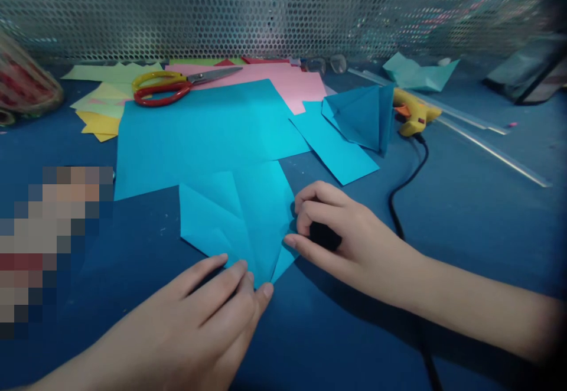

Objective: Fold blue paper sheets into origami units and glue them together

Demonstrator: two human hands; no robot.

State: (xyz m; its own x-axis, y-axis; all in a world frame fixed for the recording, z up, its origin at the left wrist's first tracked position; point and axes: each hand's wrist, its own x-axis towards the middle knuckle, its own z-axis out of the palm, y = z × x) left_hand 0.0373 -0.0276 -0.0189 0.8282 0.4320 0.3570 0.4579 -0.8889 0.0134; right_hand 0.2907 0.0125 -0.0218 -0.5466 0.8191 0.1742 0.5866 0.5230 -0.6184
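Folds already crease the small blue paper sheet (239, 220); my left hand (212, 314) presses its bottom point flat-fingered, my right hand (336, 231) pinches its edge; more folding remains, I judge.

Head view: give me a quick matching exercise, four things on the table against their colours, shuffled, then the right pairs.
Things:
1. scissors
2. glue gun
3. folded paper under both hands
4. cable

Colours:
A. black
B. bright blue
C. red and yellow handles
D. yellow body, orange tip

Pairs: 1-C, 2-D, 3-B, 4-A.

The left hand presses the folded paper's near tip; the right hand pinches its right edge.
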